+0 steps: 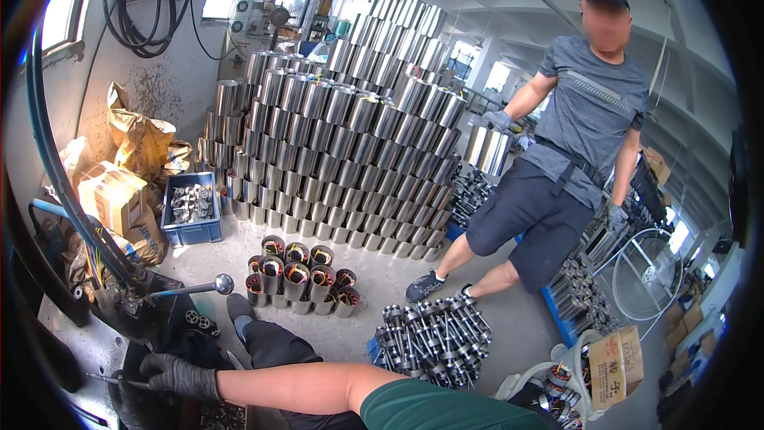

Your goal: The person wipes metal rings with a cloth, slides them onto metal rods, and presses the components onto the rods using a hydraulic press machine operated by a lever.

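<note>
My right hand [181, 376], in a dark grey glove, reaches in from the lower right on a bare forearm with a green sleeve. Its fingers are closed around a slim metal rod [119, 381] at the machine [95, 350] on the lower left. Just below it, a dark gloved shape [134, 408] looks like my left hand, but its fingers are too dark to make out. Above the hands, a lever [191, 290] with a blue arm and round metal knob sticks out from the machine. Small round metal parts [199, 320] lie beside it.
Stacked steel cylinders [334, 151] form a wall behind; several with coloured wires [298, 275] stand nearer. Shafted rotors [434, 342] are piled on the floor. A blue crate [191, 231] holds metal parts. At right, a gloved co-worker [589, 111] carries cylinders [487, 150] near a fan [646, 271].
</note>
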Available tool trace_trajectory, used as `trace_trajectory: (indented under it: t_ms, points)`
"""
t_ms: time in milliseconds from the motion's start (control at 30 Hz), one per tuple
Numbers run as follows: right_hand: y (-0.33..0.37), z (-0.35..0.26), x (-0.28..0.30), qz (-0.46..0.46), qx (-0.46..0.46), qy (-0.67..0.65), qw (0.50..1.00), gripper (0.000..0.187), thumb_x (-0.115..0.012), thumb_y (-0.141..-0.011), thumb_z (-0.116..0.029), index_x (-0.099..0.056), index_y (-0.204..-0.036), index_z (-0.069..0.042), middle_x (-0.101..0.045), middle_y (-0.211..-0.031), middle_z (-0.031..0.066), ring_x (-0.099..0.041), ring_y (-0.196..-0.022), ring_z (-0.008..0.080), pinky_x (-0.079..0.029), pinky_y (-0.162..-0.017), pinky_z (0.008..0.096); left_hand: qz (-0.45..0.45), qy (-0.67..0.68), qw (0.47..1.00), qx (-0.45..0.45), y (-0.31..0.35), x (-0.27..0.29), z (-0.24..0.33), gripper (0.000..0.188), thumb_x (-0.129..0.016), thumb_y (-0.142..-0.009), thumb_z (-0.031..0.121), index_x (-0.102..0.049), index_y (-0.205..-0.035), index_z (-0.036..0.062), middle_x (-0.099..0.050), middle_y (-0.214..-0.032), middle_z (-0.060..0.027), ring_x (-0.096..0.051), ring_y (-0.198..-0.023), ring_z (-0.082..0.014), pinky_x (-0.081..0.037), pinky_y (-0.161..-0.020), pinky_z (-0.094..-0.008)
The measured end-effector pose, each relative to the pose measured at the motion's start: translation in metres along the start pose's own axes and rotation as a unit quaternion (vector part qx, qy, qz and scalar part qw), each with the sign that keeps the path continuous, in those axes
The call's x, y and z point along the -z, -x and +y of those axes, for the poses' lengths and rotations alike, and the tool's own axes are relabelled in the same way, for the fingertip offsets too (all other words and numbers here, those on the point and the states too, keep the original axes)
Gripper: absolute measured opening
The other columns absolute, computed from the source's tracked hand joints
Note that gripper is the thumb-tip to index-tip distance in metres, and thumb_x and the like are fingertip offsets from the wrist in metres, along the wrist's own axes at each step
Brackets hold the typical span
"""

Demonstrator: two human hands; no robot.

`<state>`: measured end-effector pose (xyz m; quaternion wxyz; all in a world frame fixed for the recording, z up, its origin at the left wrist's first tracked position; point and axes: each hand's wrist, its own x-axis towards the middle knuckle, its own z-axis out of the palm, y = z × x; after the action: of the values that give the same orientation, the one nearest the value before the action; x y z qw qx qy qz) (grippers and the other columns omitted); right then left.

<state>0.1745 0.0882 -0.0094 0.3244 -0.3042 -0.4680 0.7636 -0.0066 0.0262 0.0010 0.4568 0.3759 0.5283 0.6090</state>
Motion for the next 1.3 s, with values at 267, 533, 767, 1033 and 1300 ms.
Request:
trace_trajectory:
  t_ms: [267, 533, 767, 1033, 1300]
  points:
    - [-0.005, 0.012, 0.001, -0.013, 0.033, 0.103, 0.994, 0.023, -0.065, -0.086, -0.010, -0.064, -0.108, -0.004, -0.065, -0.082, 0.0067, -0.063, -0.063, 0.0173, -0.051, -0.051, 0.0332, -0.030, 0.084, 0.995, 0.055, -0.005, 0.009, -0.018, 0.027, -0.056, -0.107, 0.022, -0.061, -0.123, 0.0007, -0.068, -0.110, -0.0088, -0.064, -0.095, -0.0198, -0.054, -0.086, -0.0340]
    - [-0.003, 0.010, 0.004, -0.031, -0.011, 0.039, 0.999, 0.018, -0.065, -0.089, -0.017, -0.065, -0.106, -0.008, -0.062, -0.075, 0.0017, -0.060, -0.061, 0.0129, -0.048, -0.052, 0.0288, -0.096, 0.099, 0.990, 0.031, -0.005, 0.005, -0.016, 0.028, -0.049, -0.109, 0.018, -0.056, -0.132, 0.0042, -0.067, -0.115, -0.0118, -0.064, -0.098, -0.0225, -0.055, -0.089, -0.0368]
    - [-0.003, 0.012, -0.003, -0.025, 0.015, 0.052, 0.998, 0.013, -0.065, -0.090, -0.013, -0.064, -0.102, -0.006, -0.063, -0.076, 0.0036, -0.061, -0.060, 0.0156, -0.050, -0.052, 0.0335, -0.094, 0.133, 0.986, 0.035, -0.002, 0.011, -0.023, 0.031, -0.045, -0.110, 0.017, -0.054, -0.135, 0.0028, -0.065, -0.126, -0.0169, -0.065, -0.109, -0.0277, -0.054, -0.097, -0.0404]
    - [-0.029, 0.043, 0.014, 0.034, 0.128, 0.094, 0.987, 0.018, -0.068, -0.095, -0.018, -0.063, -0.109, -0.008, -0.062, -0.076, 0.0032, -0.061, -0.061, 0.0156, -0.050, -0.051, 0.0319, -0.123, 0.229, 0.959, 0.111, -0.042, 0.045, -0.081, 0.041, -0.040, -0.111, 0.026, -0.050, -0.144, 0.0024, -0.058, -0.138, -0.0196, -0.056, -0.125, -0.0289, -0.043, -0.110, -0.0459]
    - [-0.023, 0.040, 0.009, 0.085, 0.060, 0.059, 0.993, 0.020, -0.060, -0.100, -0.026, -0.062, -0.113, -0.011, -0.061, -0.077, 0.0028, -0.058, -0.054, 0.0153, -0.049, -0.048, 0.0304, -0.153, 0.228, 0.957, 0.093, -0.012, 0.003, -0.023, 0.049, -0.034, -0.112, 0.028, -0.039, -0.154, 0.0048, -0.040, -0.159, -0.0226, -0.042, -0.142, -0.0367, -0.030, -0.121, -0.0517]
